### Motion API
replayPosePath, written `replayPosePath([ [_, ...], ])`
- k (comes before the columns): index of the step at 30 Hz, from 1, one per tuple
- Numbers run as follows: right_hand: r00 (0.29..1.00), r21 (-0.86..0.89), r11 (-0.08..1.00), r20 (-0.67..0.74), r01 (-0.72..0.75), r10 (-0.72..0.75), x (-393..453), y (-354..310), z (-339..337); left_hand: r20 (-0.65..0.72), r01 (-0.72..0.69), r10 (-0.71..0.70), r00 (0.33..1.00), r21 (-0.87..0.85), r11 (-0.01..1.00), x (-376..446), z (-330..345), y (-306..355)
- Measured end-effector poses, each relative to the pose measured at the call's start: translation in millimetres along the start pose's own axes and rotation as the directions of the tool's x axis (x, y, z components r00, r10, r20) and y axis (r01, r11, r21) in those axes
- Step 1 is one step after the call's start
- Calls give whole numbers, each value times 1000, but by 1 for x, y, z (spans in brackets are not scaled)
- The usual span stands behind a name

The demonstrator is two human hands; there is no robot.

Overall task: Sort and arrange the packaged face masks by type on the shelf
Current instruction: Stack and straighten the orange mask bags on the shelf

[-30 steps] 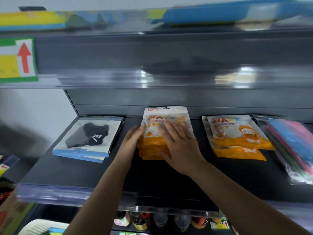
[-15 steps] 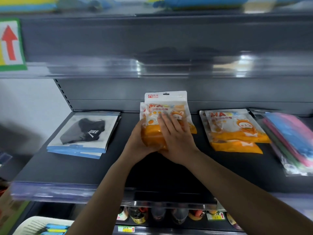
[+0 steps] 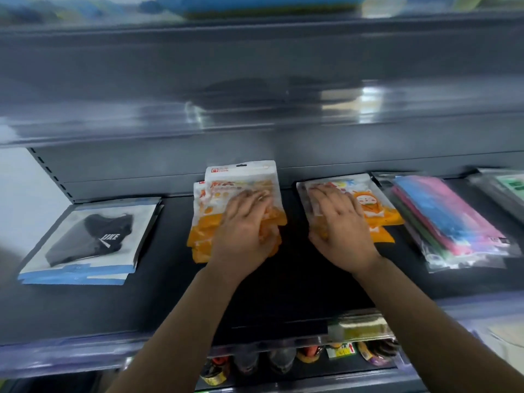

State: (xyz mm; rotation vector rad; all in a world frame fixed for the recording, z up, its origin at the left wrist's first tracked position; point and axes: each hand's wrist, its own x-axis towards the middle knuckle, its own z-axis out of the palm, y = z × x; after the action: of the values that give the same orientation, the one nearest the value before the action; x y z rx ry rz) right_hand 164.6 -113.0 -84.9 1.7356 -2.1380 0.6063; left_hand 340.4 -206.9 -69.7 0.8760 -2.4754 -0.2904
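Note:
On the dark shelf point(image 3: 283, 296), a stack of orange-and-white mask packs point(image 3: 241, 180) lies in the middle, its top pack shifted up toward the back wall. My left hand point(image 3: 243, 231) rests flat, palm down, on its lower half. A second stack of the same orange packs point(image 3: 377, 205) lies just to the right, and my right hand point(image 3: 340, 228) presses flat on its left side, fingers spread. At the left is a stack of white-and-blue packs holding black masks point(image 3: 85, 236). At the right lies a clear pack of multicoloured masks point(image 3: 448, 219).
Another clear pack with a green label point(image 3: 510, 185) pokes in at the far right. The upper shelf's front edge point(image 3: 255, 120) overhangs closely. Bottles and price tags point(image 3: 283, 358) fill the shelf below. Bare shelf shows between the stacks and along the front.
Both hands held the middle orange stack before. My right hand has let go and moved right onto the second orange stack, while my left hand slid onto the top of the middle stack.

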Motion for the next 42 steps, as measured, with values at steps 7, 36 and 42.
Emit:
replayPosePath([
  [7,906,130,902,163,-412,391,-4,78,-5,180,20,38,983,-310,951,25,46,80],
  [36,793,815,209,411,-541,449,-32,72,-25,282,420,-321,904,-723,548,3,38,86],
  [42,898,920,202,247,-335,365,-37,46,-44,204,344,-346,916,-842,415,-1,20,79],
])
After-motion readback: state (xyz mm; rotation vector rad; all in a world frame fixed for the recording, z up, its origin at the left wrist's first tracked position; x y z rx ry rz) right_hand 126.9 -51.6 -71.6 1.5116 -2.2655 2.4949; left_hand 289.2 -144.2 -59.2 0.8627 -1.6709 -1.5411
